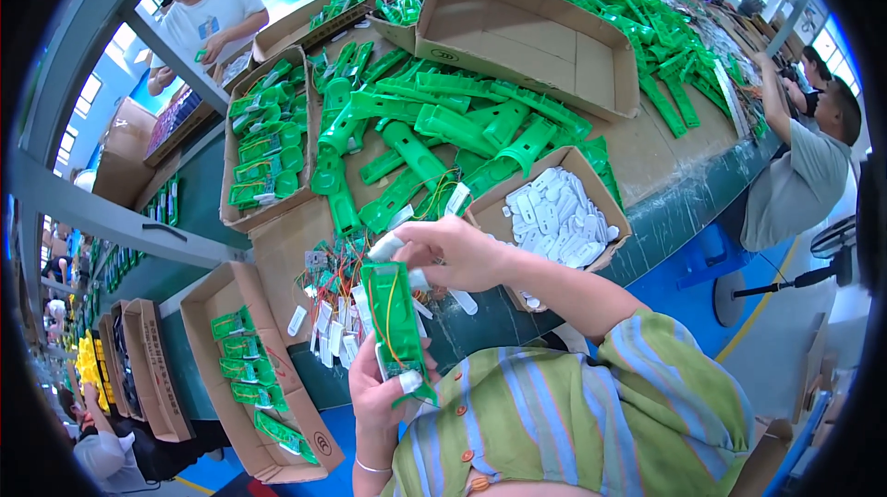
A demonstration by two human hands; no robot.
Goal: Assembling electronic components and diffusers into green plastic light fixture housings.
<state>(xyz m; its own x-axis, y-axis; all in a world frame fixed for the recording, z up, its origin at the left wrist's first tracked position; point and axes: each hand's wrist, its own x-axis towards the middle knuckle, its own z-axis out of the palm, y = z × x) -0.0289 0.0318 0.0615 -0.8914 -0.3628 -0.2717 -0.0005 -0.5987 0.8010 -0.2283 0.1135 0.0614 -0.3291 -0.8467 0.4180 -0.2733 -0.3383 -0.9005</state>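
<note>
My left hand (377, 388) is closed around the lower end of a long green plastic housing (388, 310), its thumb wrapped in a white finger cover. Yellow and red wires run along the open inside of the housing. At the upper end, my right hand (455, 252) grips the housing between curled fingers with white covers on the tips; the exact contact is partly hidden. Just beyond them, on the table, lies a heap of small white parts with coloured wires (337, 329). A carton of white oval plastic pieces (561, 211) stands beyond my right forearm.
Loose green housings (416, 151) are piled ahead. An open carton of wired housings (245, 363) stands at left, another filled carton (268, 146) behind it. A large tipped carton (527, 40) lies on the far pile. Co-workers (208, 12) sit around the table; a fan (836, 252) stands right.
</note>
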